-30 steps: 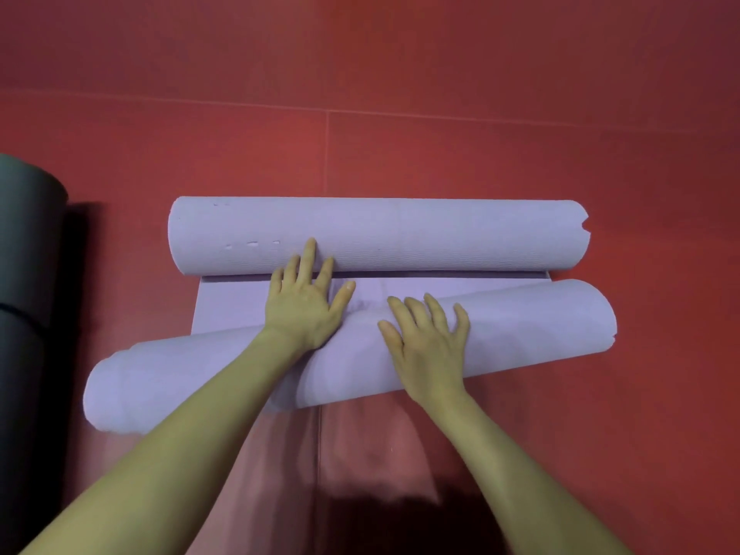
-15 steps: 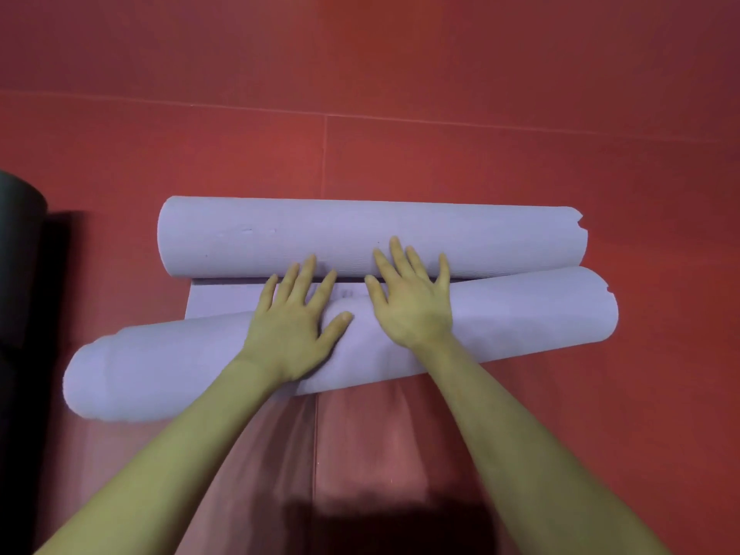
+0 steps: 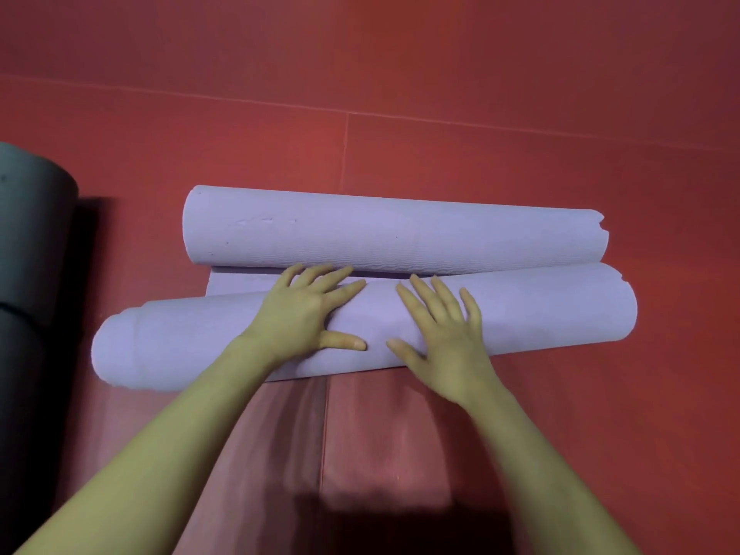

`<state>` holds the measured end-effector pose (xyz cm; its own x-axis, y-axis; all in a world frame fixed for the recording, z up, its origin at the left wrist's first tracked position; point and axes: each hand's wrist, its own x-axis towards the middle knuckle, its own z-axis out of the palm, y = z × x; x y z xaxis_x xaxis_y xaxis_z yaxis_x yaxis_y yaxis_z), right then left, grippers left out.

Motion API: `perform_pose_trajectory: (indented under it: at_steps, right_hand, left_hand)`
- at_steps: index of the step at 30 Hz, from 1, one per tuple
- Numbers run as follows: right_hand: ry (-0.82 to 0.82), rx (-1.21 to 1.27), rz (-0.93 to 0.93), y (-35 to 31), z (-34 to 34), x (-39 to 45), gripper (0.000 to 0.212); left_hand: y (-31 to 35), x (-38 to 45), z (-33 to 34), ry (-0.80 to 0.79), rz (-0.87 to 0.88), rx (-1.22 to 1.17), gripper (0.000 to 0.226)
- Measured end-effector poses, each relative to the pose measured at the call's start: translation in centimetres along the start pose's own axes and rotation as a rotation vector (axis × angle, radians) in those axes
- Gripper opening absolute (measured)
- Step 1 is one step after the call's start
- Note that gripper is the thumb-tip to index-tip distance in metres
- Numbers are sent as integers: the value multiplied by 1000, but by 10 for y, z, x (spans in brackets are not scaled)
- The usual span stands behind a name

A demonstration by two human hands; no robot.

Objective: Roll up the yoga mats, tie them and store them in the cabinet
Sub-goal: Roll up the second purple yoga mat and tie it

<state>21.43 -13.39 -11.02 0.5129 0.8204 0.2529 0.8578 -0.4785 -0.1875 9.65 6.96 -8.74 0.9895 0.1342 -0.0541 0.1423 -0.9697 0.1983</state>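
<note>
The person is kneeling or bending over a red floor (image 3: 520, 94), and both bare hands are pressing flat on a lilac yoga mat (image 3: 520, 314) that is lying crosswise in front of them. The left hand (image 3: 300, 314) is resting on the near roll with its fingers straight and spread, the thumb lying along the roll's front face; its grip is released, clasping nothing. The right hand (image 3: 440, 334) is sitting just beside it on the same roll, likewise with fingers straight and fanned, thumb pointing toward the left thumb, so that grip is released too. The two thumbs are lying near each other but apart. Just beyond the fingertips of both hands the mat's far end is curling into a second roll (image 3: 380, 234), running nearly parallel to the near one and touching it toward the right. Out past the left hand's fingers a narrow strip of flat mat is showing between the two rolls. Well off to the left of the left hand, a dark rolled mat (image 3: 28, 234) is lying at the picture's edge. The near roll's left end is looking rounded and a little uneven.
</note>
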Motion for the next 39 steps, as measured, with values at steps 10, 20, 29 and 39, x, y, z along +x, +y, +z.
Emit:
perform_pose_trajectory:
  at_steps: [10,20,29,39]
  right_hand:
    - [-149,-143,-62,8,-12,14,118]
    - [-187,-77,-29,-26,-28,-38,104]
    - [-296,-3,32,-63,-50,-115,103]
    - [-386,33,95,-70,-52,-140,94]
  left_hand:
    - [13,-16,10,-41,-58,142,126]
    - [28,-67,10,-62,-2,33,106]
    - [66,-138,19,-80,39,-77,98]
    - [71,-124,8,-227,-133,-297,82]
